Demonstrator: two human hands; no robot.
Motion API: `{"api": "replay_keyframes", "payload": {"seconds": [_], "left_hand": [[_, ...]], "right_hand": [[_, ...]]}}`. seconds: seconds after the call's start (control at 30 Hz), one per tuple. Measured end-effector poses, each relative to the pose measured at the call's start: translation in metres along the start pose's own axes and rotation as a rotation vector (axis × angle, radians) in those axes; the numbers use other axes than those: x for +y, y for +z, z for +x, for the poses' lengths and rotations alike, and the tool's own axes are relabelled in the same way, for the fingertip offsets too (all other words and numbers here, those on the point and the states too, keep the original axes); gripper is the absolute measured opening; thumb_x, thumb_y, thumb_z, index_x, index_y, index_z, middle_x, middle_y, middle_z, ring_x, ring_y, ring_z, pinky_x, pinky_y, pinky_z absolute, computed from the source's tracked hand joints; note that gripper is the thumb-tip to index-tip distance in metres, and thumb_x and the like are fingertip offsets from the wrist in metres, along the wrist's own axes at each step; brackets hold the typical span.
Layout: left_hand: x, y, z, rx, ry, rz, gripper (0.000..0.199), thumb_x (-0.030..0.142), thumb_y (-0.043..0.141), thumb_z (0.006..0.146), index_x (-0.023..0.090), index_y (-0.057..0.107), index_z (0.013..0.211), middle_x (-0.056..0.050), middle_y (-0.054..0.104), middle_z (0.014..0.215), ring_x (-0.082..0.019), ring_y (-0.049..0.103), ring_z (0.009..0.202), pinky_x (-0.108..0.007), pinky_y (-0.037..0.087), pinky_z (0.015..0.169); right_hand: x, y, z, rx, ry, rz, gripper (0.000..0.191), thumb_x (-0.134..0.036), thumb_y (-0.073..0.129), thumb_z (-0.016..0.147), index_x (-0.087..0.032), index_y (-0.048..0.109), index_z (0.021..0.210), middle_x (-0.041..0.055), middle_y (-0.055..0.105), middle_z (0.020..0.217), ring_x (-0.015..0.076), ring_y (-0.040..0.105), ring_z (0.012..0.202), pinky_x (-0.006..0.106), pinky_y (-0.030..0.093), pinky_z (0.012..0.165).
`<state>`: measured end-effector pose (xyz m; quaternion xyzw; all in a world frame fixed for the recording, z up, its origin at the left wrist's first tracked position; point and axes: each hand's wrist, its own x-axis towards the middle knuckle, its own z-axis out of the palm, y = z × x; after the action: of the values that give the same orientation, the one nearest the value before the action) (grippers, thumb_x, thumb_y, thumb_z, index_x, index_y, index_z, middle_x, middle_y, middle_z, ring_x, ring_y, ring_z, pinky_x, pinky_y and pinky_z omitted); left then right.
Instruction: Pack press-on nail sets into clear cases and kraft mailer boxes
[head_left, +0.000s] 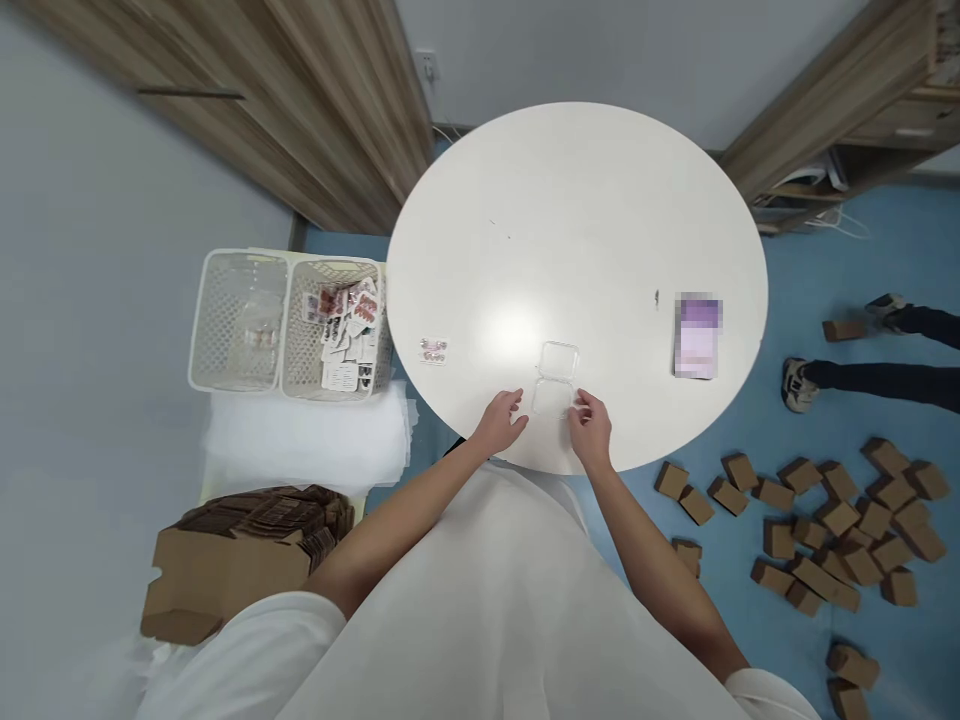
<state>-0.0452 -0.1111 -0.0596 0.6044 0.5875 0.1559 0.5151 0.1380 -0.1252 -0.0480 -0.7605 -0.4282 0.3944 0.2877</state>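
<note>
A clear plastic case [559,362] lies unfolded at the front of the white table, its two halves joined along the middle. My right hand [592,428] is at the right edge of the nearer half, fingers bent and thumb close to them, gripping that edge. To the left of the case, my left hand [501,424] is held just apart from it, fingers and thumb spread with nothing between them. Farther left on the table is a small pack with pinkish pieces [433,350].
A blurred purple item [697,338] lies at the table's right. White baskets [197,335], one with printed cards, stand left, above white sheets [307,435] and flat cardboard [225,575]. Many small brown boxes [840,517] cover the floor; a person's legs [877,375] show at right.
</note>
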Motion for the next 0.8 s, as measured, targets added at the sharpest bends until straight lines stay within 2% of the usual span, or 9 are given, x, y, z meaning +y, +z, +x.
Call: {"api": "replay_keyframes", "payload": {"seconds": [0.07,0.13,0.3,0.43,0.5,0.6,0.8], "left_hand": [[-0.008,-0.017,-0.007,0.048,0.032,0.006,0.045,0.021,0.051,0.077,0.020,0.041,0.121,-0.007,0.050,0.105,-0.015,0.052,0.091,-0.030,0.047,0.076],[-0.019,-0.043,-0.013,0.132,0.050,0.032,0.043,0.022,0.050,0.078,0.020,0.042,0.120,-0.006,0.051,0.106,-0.015,0.052,0.091,-0.030,0.047,0.077],[-0.055,-0.119,-0.019,0.348,-0.006,0.176,0.039,0.024,0.050,0.078,0.019,0.045,0.116,-0.006,0.049,0.106,-0.017,0.052,0.090,-0.034,0.045,0.081],[-0.071,-0.161,-0.007,0.303,-0.038,0.261,0.050,0.022,0.055,0.073,0.017,0.041,0.120,-0.008,0.048,0.107,-0.020,0.053,0.089,-0.035,0.044,0.081],[-0.072,-0.172,0.002,0.246,-0.032,0.271,0.056,0.020,0.056,0.072,0.017,0.036,0.124,-0.010,0.046,0.110,-0.021,0.053,0.089,-0.034,0.043,0.080],[-0.072,-0.177,0.014,0.178,-0.030,0.309,0.064,0.018,0.059,0.071,0.016,0.030,0.128,-0.012,0.044,0.114,-0.023,0.052,0.093,-0.033,0.043,0.078],[-0.073,-0.178,0.029,0.096,-0.027,0.386,0.071,0.017,0.059,0.071,0.018,0.023,0.132,-0.010,0.045,0.109,-0.022,0.053,0.090,-0.029,0.042,0.073]], "right_hand": [[-0.009,0.004,0.000,0.054,-0.068,-0.027,0.038,-0.027,0.046,0.075,-0.018,0.049,0.111,0.0060,0.054,0.098,0.0114,0.047,0.066,0.030,0.046,0.065],[-0.024,0.014,0.002,0.042,-0.151,-0.052,0.036,-0.027,0.045,0.076,-0.019,0.049,0.110,0.0052,0.054,0.096,0.0111,0.045,0.064,0.029,0.045,0.063],[-0.069,0.068,0.013,-0.226,-0.292,-0.152,0.038,-0.030,0.049,0.075,-0.021,0.049,0.112,0.0044,0.055,0.094,0.0139,0.049,0.071,0.031,0.045,0.065],[-0.096,0.120,0.021,-0.409,-0.320,-0.284,0.047,-0.030,0.056,0.071,-0.023,0.046,0.116,0.0062,0.052,0.106,0.0181,0.052,0.086,0.036,0.045,0.076],[-0.104,0.141,0.024,-0.449,-0.326,-0.337,0.051,-0.029,0.058,0.070,-0.023,0.044,0.118,0.0070,0.048,0.111,0.0196,0.051,0.094,0.037,0.043,0.081],[-0.112,0.162,0.028,-0.437,-0.316,-0.391,0.057,-0.027,0.059,0.069,-0.023,0.039,0.122,0.0075,0.045,0.115,0.0212,0.048,0.100,0.038,0.041,0.085],[-0.120,0.182,0.032,-0.368,-0.260,-0.448,0.062,-0.025,0.059,0.069,-0.025,0.034,0.126,0.0074,0.044,0.110,0.0221,0.047,0.100,0.036,0.043,0.081]]}}
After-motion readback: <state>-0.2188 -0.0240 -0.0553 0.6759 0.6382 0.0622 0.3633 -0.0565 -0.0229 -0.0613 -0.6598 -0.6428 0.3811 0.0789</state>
